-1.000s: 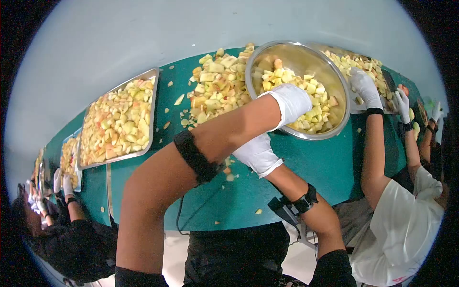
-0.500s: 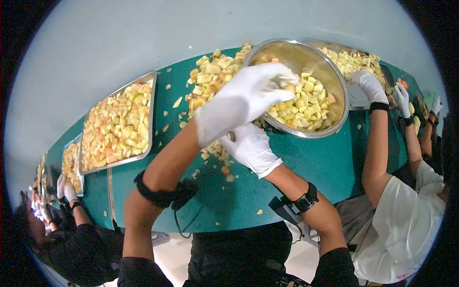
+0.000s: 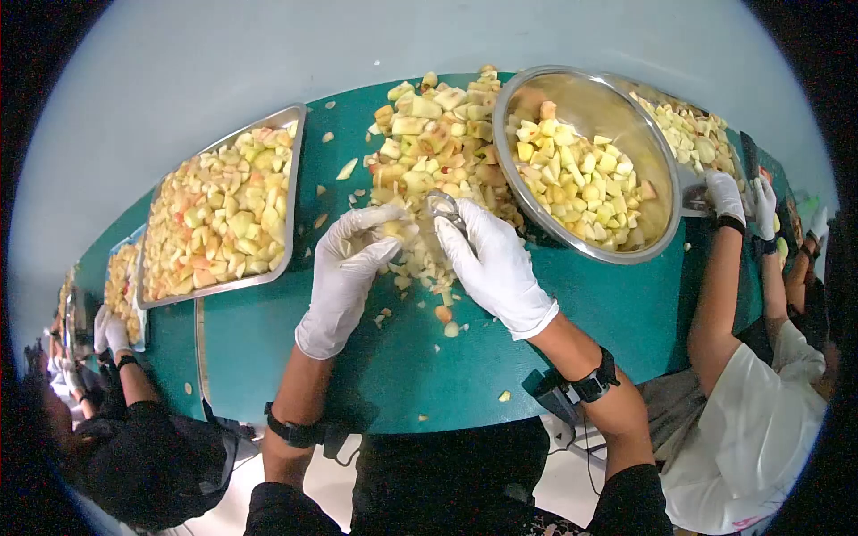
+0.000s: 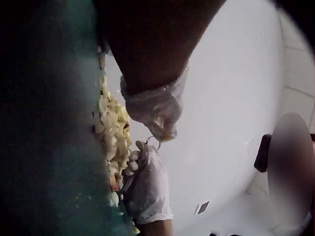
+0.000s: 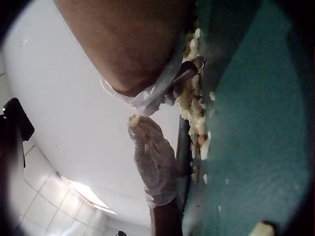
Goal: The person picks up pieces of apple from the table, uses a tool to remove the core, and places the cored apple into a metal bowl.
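My gloved left hand (image 3: 344, 272) pinches a pale apple piece (image 5: 134, 120) above the cuttings, its fingers blurred in the head view. Close to its right, my gloved right hand (image 3: 496, 268) grips a tool with a round metal loop (image 4: 154, 142); a dark handle (image 5: 184, 73) sticks out of that fist. The loop faces the left fingertips. Beyond both hands lies a heap of apple chunks (image 3: 429, 134), with thin scraps (image 3: 420, 263) beneath. A large steel bowl (image 3: 594, 100) of diced apple stands tilted at the right of the heap.
At the left, a steel tray (image 3: 296, 183) is full of cut apple. Behind the bowl sits another tray of pieces (image 3: 693, 134). Gloved people work close at right (image 3: 726, 198) and left (image 3: 112, 332). The green table's (image 3: 357, 393) front edge is before me.
My left hand has come out of the bowl, crossed back over the right hand to the left, and now faces the right hand's metal loop. The right hand has stayed near the scraps.
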